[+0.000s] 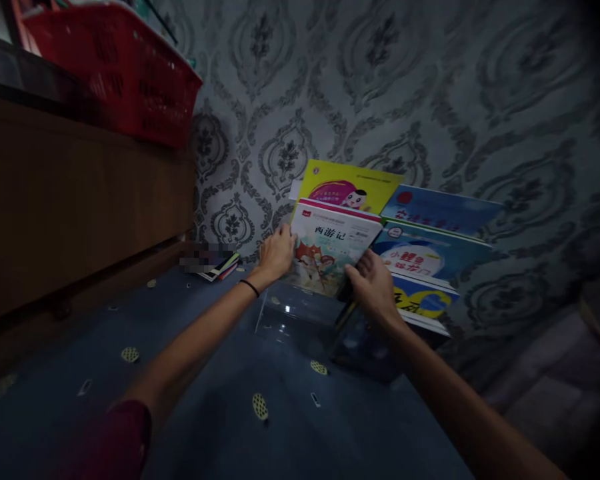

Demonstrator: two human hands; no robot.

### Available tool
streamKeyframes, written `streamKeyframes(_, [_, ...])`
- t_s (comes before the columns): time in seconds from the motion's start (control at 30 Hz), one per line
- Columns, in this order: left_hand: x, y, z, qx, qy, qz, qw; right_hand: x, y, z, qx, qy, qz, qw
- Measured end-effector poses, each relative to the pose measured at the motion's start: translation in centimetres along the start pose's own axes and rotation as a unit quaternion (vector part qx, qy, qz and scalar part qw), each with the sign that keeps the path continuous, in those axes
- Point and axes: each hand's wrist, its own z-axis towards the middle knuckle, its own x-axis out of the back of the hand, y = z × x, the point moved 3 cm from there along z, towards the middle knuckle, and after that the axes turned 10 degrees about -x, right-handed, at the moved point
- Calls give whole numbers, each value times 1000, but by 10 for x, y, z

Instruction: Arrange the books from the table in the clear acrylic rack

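Between my two hands is a book (325, 250) with a pale cover, dark Chinese characters and an orange picture. My left hand (277, 253) grips its left edge, a black band on the wrist. On the right edge, my right hand (375, 283) is closed, its thumb on the cover. Behind it stand a pink-edged book and a yellow book (380, 183). Below is a clear plastic rack (285, 323). More books stand in tiers to the right: a blue book (445, 210), a teal book (415, 253) and a blue-and-yellow book (425, 300).
A small stack of books (223, 268) lies on the blue patterned cloth (195, 373) near the wall. At the left, a red basket (125, 73) sits on a brown wooden cabinet (85, 200). Damask wallpaper (290, 153) covers the wall behind.
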Motion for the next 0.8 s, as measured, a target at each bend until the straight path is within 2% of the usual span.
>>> streamKeyframes(0.3, [2, 3, -6, -8, -2, -13, 1000, 0, -7, -1, -32, 1, 54, 998])
streamKeyframes(0.7, [-2, 1, -8, -8, 0, -13, 1000, -1, -6, -4, -41, -7, 59, 997])
streamKeyframes(0.8, [2, 3, -7, -19, 3, -5, 1000, -2, -6, -4, -38, 16, 49, 998])
